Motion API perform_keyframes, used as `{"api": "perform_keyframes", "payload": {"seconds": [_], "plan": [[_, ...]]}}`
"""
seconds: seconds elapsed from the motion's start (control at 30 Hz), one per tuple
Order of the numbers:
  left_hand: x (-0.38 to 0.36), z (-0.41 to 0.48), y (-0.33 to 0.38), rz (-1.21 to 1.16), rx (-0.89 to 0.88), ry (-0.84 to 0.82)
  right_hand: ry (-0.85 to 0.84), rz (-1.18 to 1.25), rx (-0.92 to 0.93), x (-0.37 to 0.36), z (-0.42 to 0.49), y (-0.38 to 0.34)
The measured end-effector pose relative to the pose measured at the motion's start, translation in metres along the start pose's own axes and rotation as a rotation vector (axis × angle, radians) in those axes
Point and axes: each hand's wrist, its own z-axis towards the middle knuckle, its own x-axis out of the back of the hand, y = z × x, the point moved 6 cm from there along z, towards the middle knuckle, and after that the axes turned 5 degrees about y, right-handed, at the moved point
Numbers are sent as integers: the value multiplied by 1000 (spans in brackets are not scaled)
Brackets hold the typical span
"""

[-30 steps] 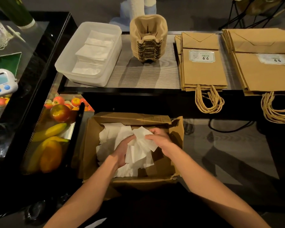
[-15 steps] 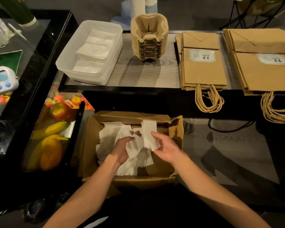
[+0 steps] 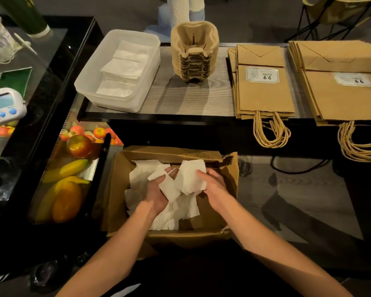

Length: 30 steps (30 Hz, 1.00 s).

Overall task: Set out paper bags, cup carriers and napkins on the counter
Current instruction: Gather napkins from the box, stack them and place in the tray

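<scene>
Both my hands are over an open cardboard box [image 3: 210, 221] full of loose white napkins [image 3: 141, 179]. My right hand [image 3: 212, 187] pinches a folded white napkin [image 3: 193, 176] by its right edge. My left hand [image 3: 156, 194] holds another napkin [image 3: 169, 187] against its palm and fingers. On the counter [image 3: 189, 99] beyond, a translucent tub [image 3: 94, 86] holds stacked napkins [image 3: 124, 69]. Beside it stands a stack of pulp cup carriers [image 3: 194, 52], then two piles of brown paper bags [image 3: 263, 93] [image 3: 343, 97] with handles hanging over the edge.
A black display case [image 3: 51, 159] with apples, bananas and an orange stands left of the box. A white digital timer [image 3: 2, 106] sits on the dark glass top at far left. Black cables [image 3: 298, 168] lie on the floor to the right.
My right hand has lifted a napkin out of the pile and turned it upright. My left hand has opened upward beneath another napkin.
</scene>
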Motion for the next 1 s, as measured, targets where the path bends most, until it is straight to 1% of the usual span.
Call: {"api": "perform_keyframes", "payload": {"seconds": [0.07,0.13,0.2,0.27,0.37,0.4,0.47,0.53,0.6,0.63,0.7,0.77,0.83,0.9,1.0], "plan": [[-2,-3,2,76,33,-43,-140,-60,49,-3,-3,-14],[-4,-5,0,229,52,-62,-283,-147,90,-8,-8,-27],[-7,-6,-3,297,81,-88,-391,-236,115,-16,-14,-36],[-13,-8,-10,308,138,-156,-409,-358,142,-24,-15,-39],[-15,-7,-22,287,207,-209,-294,-579,240,-29,-14,-42],[-14,-7,-24,277,219,-226,-274,-594,265,-29,-16,-43],[-12,-6,-25,225,229,-232,-341,-546,257,-31,-21,-45],[-9,-5,-25,148,234,-231,-447,-428,184,-31,-28,-46],[-9,-7,-24,90,246,-235,-498,-355,122,-32,-32,-47],[-10,-7,-23,87,243,-239,-494,-391,134,-33,-30,-46],[-9,-5,-22,141,213,-227,-431,-584,213,-35,-26,-44],[-9,-4,-23,152,226,-232,-330,-725,279,-36,-22,-39],[-11,-5,-25,148,232,-244,-217,-827,384,-35,-23,-39],[-10,-3,-28,155,205,-258,-110,-880,487,-32,-26,-42],[-8,-1,-30,157,191,-260,-42,-876,535,-26,-28,-45]]}}
